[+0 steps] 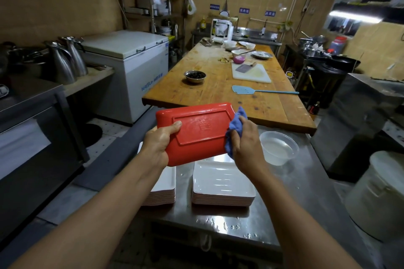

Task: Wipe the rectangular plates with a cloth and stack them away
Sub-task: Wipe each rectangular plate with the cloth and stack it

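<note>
Red rectangular plate (197, 133) is held underside-up above the steel counter (229, 223). Left hand (157, 144) grips its left edge, thumb on the base. Right hand (244, 144) clutches a blue cloth (235, 131) against the right edge. Two stacks of plates (223, 183) sit below, apparently white-faced. Clear plastic bowl (278, 147) stands just beside them.

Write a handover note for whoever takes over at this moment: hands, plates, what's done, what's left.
Left hand grips the red plate by its left end, underside facing up. Right hand grips the blue cloth against the plate's right edge.
Two plate stacks sit below on the steel counter: left stack, right stack.
Left: finish wiping this plate, then stack it. Which stack is already wiped is unclear.
</note>
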